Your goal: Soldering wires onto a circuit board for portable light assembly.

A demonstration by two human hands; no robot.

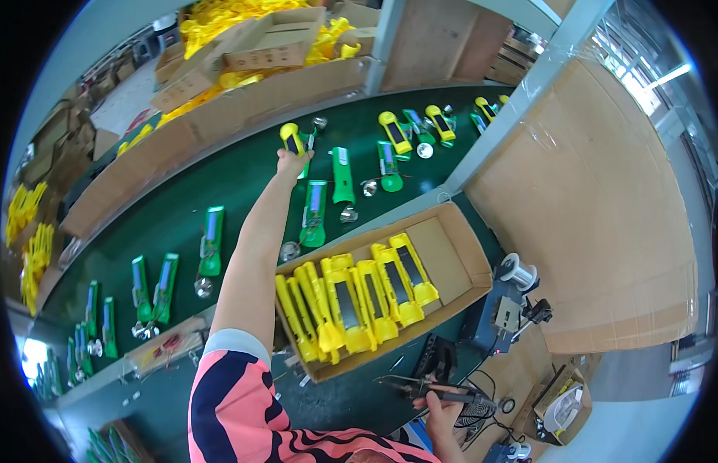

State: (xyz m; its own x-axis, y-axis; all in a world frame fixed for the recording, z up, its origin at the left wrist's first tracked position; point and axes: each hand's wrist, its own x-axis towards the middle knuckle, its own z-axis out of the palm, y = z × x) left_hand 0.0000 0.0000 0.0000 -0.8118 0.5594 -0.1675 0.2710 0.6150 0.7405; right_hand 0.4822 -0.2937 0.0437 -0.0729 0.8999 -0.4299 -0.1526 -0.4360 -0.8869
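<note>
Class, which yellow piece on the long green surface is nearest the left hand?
The leftmost yellow piece there: the left hand is at its lower end, while the others lie farther right.

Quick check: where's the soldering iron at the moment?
In the head view, the soldering iron is at the lower right of centre, in the right hand, just below the cardboard box of yellow parts.

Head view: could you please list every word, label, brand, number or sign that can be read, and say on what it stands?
No text can be read for certain.
Open cardboard box at the top: dark printed marks, too small and blurred to read.
Yellow casings and green casings: no lettering that I can make out.
</note>
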